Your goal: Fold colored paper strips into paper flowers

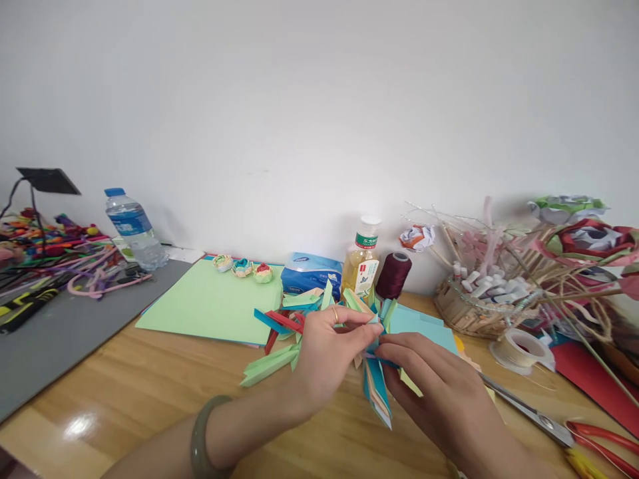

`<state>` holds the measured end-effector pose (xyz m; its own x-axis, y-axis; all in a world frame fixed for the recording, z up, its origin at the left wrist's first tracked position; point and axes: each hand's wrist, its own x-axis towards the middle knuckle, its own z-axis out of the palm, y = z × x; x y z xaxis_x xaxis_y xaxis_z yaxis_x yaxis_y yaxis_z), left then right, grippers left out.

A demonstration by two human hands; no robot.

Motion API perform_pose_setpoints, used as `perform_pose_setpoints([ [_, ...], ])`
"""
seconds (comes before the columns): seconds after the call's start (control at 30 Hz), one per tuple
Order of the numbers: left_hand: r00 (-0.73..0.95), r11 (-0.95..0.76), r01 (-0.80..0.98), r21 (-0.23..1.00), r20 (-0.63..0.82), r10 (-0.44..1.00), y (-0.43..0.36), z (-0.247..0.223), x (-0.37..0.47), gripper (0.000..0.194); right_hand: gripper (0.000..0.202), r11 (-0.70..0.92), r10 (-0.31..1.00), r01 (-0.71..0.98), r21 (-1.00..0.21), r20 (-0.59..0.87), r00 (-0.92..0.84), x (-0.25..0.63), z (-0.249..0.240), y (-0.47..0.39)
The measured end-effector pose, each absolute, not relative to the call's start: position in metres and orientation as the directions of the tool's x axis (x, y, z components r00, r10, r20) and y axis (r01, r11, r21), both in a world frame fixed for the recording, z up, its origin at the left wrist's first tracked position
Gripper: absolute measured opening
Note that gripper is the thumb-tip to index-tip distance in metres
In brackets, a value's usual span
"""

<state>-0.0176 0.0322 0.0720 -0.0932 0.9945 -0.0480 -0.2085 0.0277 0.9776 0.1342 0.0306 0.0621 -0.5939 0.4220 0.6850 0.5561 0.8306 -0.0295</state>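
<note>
On the wooden surface (150, 399) lies a pale green sheet (214, 299); right of it, the left hand (322, 356) and right hand (444, 379) hold a blue folded-paper piece (377, 386), fingers closed on it, though overlap partly hides the right hand's grip.

At the tabletop's (124, 399) back edge, a bottle (355, 265) stands between tissue pack (312, 271) and spool (394, 274). Before the tissue pack lie paper pieces (272, 364).
</note>
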Motion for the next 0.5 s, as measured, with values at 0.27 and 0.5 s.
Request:
perform_pose_setpoints([
  [0.27, -0.127, -0.284, -0.248, 0.926, 0.26, 0.957, 0.032, 0.066, -0.022, 0.007, 0.023, 0.856, 0.299, 0.515, 0.046, 0.768, -0.566, 0.138, 0.065, 0.032],
  [0.5, -0.095, -0.564, -0.151, 0.812, 0.556, 0.826, 0.027, 0.067, -0.024, 0.005, 0.02, 0.829, 0.442, 0.516, -0.215, 0.819, -0.367, 0.138, 0.087, 0.021],
])
